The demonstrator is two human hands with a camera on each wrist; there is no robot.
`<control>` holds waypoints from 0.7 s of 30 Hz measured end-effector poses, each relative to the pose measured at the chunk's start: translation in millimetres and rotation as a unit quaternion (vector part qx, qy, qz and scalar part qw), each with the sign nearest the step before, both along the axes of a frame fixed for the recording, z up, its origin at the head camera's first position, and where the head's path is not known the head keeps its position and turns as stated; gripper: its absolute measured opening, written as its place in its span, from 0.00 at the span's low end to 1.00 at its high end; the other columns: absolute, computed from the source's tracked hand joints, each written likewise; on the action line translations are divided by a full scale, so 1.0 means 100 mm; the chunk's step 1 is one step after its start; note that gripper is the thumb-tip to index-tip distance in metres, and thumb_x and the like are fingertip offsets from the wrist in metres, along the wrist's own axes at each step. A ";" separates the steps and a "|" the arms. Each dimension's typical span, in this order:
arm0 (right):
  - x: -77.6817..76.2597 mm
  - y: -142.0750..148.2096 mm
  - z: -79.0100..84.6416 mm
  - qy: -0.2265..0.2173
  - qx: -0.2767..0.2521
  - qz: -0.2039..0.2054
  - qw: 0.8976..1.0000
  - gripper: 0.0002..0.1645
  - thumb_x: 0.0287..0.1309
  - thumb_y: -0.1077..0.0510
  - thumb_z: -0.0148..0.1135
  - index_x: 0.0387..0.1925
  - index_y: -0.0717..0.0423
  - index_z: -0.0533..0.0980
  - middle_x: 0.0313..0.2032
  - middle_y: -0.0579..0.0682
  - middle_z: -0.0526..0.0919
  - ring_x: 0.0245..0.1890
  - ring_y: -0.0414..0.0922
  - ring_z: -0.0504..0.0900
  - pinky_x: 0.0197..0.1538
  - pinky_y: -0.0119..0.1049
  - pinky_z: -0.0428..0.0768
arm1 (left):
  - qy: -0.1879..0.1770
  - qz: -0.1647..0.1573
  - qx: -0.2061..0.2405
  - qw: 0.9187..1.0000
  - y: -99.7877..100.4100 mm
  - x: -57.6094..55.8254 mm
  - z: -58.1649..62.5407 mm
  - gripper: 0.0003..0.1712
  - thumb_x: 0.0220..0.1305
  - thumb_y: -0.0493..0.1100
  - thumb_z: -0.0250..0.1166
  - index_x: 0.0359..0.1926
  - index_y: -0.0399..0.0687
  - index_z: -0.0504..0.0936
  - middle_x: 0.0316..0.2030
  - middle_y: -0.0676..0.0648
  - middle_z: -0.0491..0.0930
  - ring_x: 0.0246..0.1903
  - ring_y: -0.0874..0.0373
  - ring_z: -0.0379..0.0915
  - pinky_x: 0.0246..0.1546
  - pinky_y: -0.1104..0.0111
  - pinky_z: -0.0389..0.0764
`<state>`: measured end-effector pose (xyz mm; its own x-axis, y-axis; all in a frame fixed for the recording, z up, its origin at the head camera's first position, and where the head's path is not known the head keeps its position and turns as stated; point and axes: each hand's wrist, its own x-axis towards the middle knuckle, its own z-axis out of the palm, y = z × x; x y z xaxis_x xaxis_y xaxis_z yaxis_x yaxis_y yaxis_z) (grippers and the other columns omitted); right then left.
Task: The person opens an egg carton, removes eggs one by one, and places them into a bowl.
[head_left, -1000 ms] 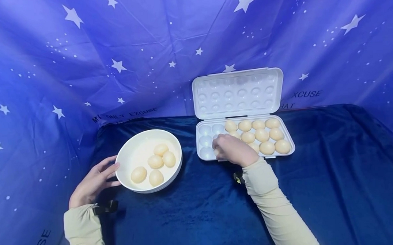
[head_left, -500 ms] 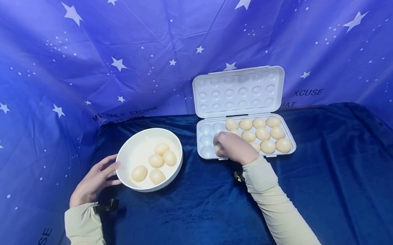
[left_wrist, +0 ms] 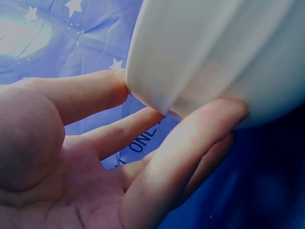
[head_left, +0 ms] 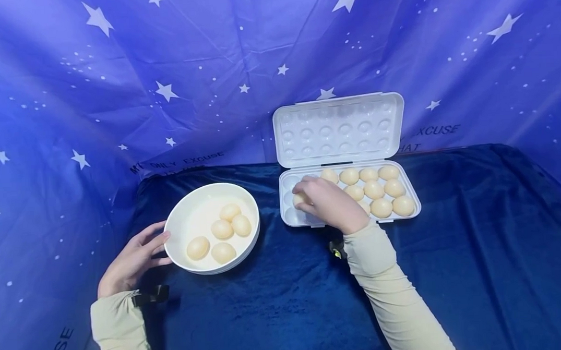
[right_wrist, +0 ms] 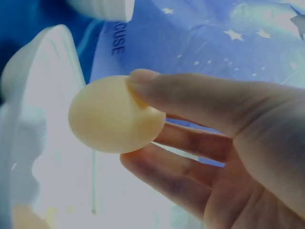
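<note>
In the head view my left hand [head_left: 132,260] holds the left side of a white bowl [head_left: 176,221]. The left wrist view has its thumb at the bowl's rim and the other fingers against the outside and underside. Several pale eggs [head_left: 222,230] lie inside the bowl. My right hand [head_left: 331,201] pinches one egg [right_wrist: 112,114] between thumb and fingertips, over the left part of an open white egg box [head_left: 289,222]. Eggs [head_left: 374,190] fill the box's right columns, while bare pockets show at its left. The hand covers some pockets in the middle.
The egg box's hinged lid [head_left: 339,130] stands upright at the back, near a blue star-printed curtain [head_left: 219,52]. Dark blue cloth [head_left: 267,311] covers the table under the bowl and box.
My right hand has risen from the front row of the egg box and shifted slightly left and back with the egg. The left hand keeps its place at the bowl.
</note>
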<state>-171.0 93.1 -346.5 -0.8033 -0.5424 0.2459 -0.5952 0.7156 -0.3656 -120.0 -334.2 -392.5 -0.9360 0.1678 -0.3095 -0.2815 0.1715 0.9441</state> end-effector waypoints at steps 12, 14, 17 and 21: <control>0.11 -0.38 0.26 0.007 -0.062 0.033 0.998 0.10 0.64 0.58 0.66 0.44 0.58 0.82 0.42 0.50 0.83 0.43 0.46 0.81 0.50 0.39 0.80 | 0.005 0.001 0.012 1.000 0.00 -0.02 -0.03 0.21 0.76 0.46 0.54 0.66 0.51 0.64 0.43 0.62 0.82 0.43 0.67 0.81 0.42 0.64 0.86; 0.12 -0.44 0.26 0.002 -0.067 0.038 0.997 0.11 0.64 0.57 0.66 0.45 0.58 0.82 0.42 0.50 0.83 0.44 0.46 0.81 0.51 0.39 0.80 | 0.003 0.001 0.011 1.000 0.01 -0.02 -0.04 0.22 0.76 0.45 0.54 0.67 0.50 0.64 0.43 0.62 0.82 0.43 0.67 0.81 0.42 0.64 0.86; 0.12 -0.52 0.25 0.002 -0.071 0.046 0.996 0.12 0.65 0.57 0.65 0.46 0.58 0.82 0.43 0.50 0.83 0.45 0.46 0.80 0.53 0.40 0.79 | 0.003 0.001 0.013 1.000 0.01 -0.02 -0.04 0.24 0.76 0.45 0.54 0.68 0.48 0.62 0.43 0.61 0.82 0.43 0.66 0.81 0.42 0.64 0.86; 0.11 -0.63 0.21 0.012 -0.082 0.065 0.994 0.14 0.67 0.56 0.62 0.50 0.59 0.81 0.47 0.51 0.83 0.49 0.47 0.80 0.56 0.41 0.78 | 0.009 -0.001 0.015 1.000 -0.01 -0.02 -0.01 0.24 0.76 0.45 0.54 0.68 0.47 0.63 0.43 0.61 0.82 0.43 0.66 0.81 0.42 0.64 0.86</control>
<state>-160.1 30.5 -325.4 -0.7222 -0.5916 0.3584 -0.6884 0.5641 -0.4559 -121.6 -334.8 -394.0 -0.9414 0.1779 -0.2865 -0.2633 0.1430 0.9541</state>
